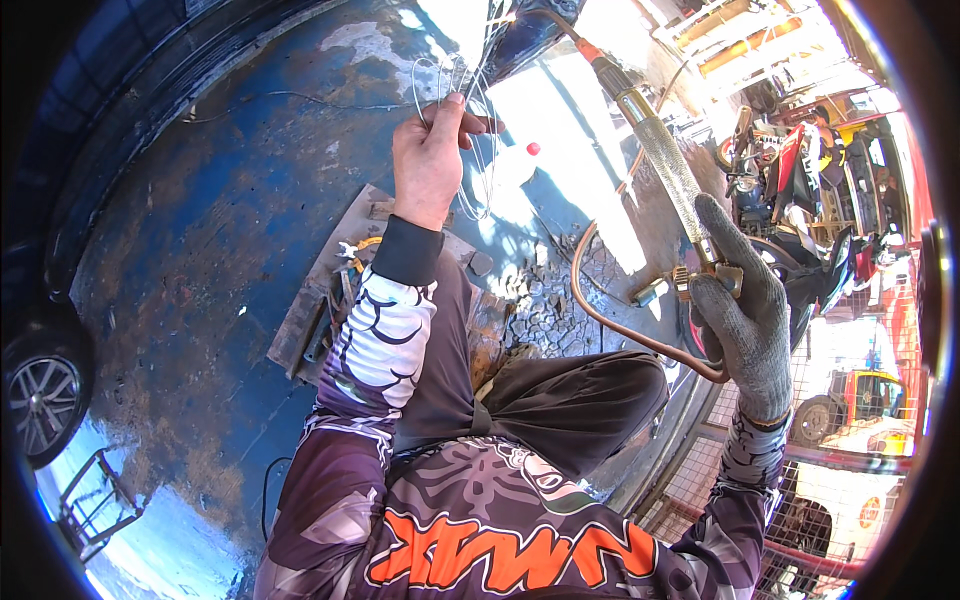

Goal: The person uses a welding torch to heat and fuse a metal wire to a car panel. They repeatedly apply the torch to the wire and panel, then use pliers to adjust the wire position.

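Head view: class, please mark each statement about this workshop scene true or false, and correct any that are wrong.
1. The left hand holds loops of thin wire. True.
2. The right hand holds a gas torch with a textured metal handle. True.
3. Both hands are bare. False: the right one wears a grey glove; only the left is bare.
4. The hose curving beside the right hand is bright green. False: it is brown.
5. A spoked car wheel shows at the left edge of the view. True.
6. The left cuff is white. False: it is black.
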`<action>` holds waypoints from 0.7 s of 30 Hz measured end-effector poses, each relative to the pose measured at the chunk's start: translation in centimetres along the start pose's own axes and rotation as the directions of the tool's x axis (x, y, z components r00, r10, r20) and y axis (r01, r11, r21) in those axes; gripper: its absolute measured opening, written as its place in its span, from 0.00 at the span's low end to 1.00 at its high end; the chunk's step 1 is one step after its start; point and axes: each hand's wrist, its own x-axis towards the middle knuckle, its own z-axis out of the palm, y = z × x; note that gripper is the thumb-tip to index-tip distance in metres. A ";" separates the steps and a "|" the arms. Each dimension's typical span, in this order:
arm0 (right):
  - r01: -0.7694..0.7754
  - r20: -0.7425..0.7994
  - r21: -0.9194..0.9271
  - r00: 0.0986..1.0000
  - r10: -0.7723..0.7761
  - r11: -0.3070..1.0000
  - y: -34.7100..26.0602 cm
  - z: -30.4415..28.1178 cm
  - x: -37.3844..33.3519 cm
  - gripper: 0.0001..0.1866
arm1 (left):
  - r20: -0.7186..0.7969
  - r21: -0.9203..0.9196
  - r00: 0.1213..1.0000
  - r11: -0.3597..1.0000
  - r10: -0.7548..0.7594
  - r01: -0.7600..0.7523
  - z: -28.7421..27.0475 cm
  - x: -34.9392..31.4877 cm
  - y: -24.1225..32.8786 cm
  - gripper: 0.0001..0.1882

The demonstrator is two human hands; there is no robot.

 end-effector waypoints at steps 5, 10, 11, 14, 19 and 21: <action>-0.011 -0.003 -0.002 1.000 0.011 1.000 -0.3 0.1 -0.1 0.35 | -0.005 0.001 1.000 1.000 0.007 -0.007 0.0 0.1 -0.1 0.22; -0.058 0.003 0.023 0.998 0.058 0.998 -0.9 -0.1 -0.2 0.35 | 0.007 -0.006 1.000 1.000 -0.007 0.007 -0.1 0.2 -0.1 0.22; -0.069 0.005 0.027 0.998 0.069 0.997 -0.9 -0.2 -0.2 0.35 | 0.005 0.000 1.000 1.000 -0.006 0.006 -0.1 0.2 -0.1 0.22; -0.050 0.005 0.026 0.999 0.049 0.998 -0.7 -0.1 -0.2 0.35 | 0.002 0.014 1.000 1.000 -0.002 0.002 -0.1 0.1 -0.1 0.22; 0.000 -0.003 -0.016 1.000 0.000 1.000 -0.1 0.1 0.0 0.35 | -0.003 0.018 1.000 1.000 -0.002 0.002 0.0 0.1 0.0 0.22; 0.005 -0.005 -0.003 1.000 -0.005 1.000 -0.1 0.1 0.0 0.35 | -0.004 0.002 1.000 1.000 0.000 0.000 0.0 0.1 -0.1 0.22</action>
